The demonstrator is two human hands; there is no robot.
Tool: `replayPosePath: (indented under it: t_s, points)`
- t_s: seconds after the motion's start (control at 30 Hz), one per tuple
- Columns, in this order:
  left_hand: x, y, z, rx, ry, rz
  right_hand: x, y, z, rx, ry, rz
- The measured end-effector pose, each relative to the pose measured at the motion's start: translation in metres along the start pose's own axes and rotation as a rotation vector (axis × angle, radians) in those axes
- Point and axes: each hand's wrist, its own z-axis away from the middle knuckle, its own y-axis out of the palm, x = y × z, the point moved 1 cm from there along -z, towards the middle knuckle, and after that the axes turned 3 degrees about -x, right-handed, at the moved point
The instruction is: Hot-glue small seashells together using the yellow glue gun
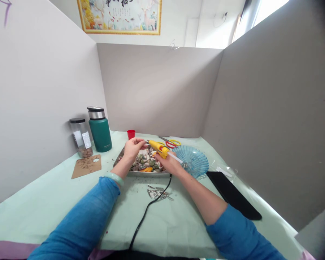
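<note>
My right hand [169,163] grips a yellow hot glue gun [158,147] over a metal tray [148,173] filled with shells and small stones. The gun's nozzle points left toward my left hand [132,147]. That hand's fingers are pinched together on a small piece I cannot make out, held just at the nozzle tip above the tray. A clear glue stick pokes out of the gun's back. Its black cable [148,206] runs down toward me.
A blue shell-shaped dish [193,159] lies right of the tray, red-and-yellow scissors [171,142] and a red cup [131,134] behind it. A green flask [99,129], a jar [81,137], a brown card [86,166], several metal clips [159,193], a black pad [233,195]. Partition walls enclose the desk.
</note>
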Motion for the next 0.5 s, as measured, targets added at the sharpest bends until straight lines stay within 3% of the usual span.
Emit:
replayPosePath:
  t_s: [0.2,0.37,0.5]
  points:
    - [-0.003,0.001,0.002,0.047,0.003,0.032,0.0,-0.004,-0.003,-0.011,0.066,-0.138]
    - [-0.004,0.003,0.009,0.303,-0.036,-0.077,-0.004,-0.006,-0.009,-0.161,0.114,-0.454]
    - [-0.003,0.004,0.012,0.401,-0.013,-0.148,0.0,-0.009,-0.009,-0.134,0.114,-0.527]
